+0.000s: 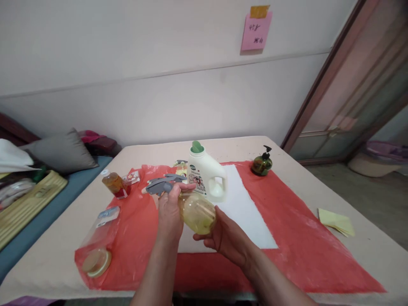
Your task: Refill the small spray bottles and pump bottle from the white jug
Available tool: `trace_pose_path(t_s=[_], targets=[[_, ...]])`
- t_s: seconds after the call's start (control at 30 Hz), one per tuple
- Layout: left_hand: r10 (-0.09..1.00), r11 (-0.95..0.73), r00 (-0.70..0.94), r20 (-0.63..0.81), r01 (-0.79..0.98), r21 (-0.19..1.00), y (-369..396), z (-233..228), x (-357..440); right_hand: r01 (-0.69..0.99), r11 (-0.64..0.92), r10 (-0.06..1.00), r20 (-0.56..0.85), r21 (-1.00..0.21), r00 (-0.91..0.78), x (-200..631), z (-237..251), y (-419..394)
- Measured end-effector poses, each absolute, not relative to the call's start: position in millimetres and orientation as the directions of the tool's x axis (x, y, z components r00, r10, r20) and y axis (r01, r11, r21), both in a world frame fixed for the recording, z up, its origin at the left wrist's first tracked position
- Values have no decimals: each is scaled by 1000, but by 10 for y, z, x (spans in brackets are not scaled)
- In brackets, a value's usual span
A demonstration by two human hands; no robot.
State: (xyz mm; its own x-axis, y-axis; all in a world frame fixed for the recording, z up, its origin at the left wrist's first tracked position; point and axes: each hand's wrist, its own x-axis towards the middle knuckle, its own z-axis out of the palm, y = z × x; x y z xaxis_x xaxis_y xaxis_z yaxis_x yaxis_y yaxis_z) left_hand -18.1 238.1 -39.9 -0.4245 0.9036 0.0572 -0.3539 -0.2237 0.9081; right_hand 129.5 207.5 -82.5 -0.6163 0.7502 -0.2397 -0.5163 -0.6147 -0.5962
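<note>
Spray bottle (pixel 195 211), yellowish clear body w/ grey trigger head, held up over the worktop (pixel 366 250) at centre frame, tipped so the head points to approx 10 o'clock and the base to approx 4 o'clock. Left hand (pixel 169 209) is clamped round the neck just below the trigger, fingers curled over the top; it sits at 9 o'clock of the bottle body. Right hand (pixel 227 239) cups the base from underneath, at approx 4 o'clock of the body, fingers wrapped on the underside. Both hands close together, the bottle between them.

Below lies a red plastic sheet (pixel 296 238) w/ a white sheet (pixel 245 212) on it. At 12 o'clock of the bottle, just behind: a white detergent jug (pixel 208 174) w/ green cap, upright. At 1–2 o'clock, further back: a small green pump bottle (pixel 262 163). At 10 o'clock: a small amber bottle (pixel 114 185), tilted. At 8 o'clock, near the front edge: a clear jar (pixel 98 242) lying on its side, lid toward the camera. At 3 o'clock, well apart: yellow paper (pixel 336 222) on the bare worktop. Pink note (pixel 256 30) on the wall at 12–1 o'clock. Grey cushion (pixel 62 152) off to the far left.
</note>
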Motion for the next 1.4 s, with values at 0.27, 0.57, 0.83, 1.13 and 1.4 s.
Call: trace_pose_path(t_s=[0.27, 0.57, 0.83, 1.13, 1.4], targets=[[911, -279, -412, 24, -571, 772, 2408, -326, -271, -676, -430, 886, -136, -598, -443, 1254, -791, 2039], [752, -496, -659, 8, -558, 666, 2453, -214, -611, -732, -414, 909, -295, -541, -296, 1461, -917, 2252], [856, -359, -515, -47, -657, 662, 2465, -305, -541, -553, 15, 999, -9, -833, 41, 1652, -354, 2689], [868, -336, -490, -76, -693, 638, 2483, -331, -608, 45, 118, 985, 123, -992, 120, 1804, 105, 3417], [884, -325, -465, -59, -699, 637, 2452, -280, -607, 598, 267, 958, 277, -756, -76, 1775, 761, 3673]])
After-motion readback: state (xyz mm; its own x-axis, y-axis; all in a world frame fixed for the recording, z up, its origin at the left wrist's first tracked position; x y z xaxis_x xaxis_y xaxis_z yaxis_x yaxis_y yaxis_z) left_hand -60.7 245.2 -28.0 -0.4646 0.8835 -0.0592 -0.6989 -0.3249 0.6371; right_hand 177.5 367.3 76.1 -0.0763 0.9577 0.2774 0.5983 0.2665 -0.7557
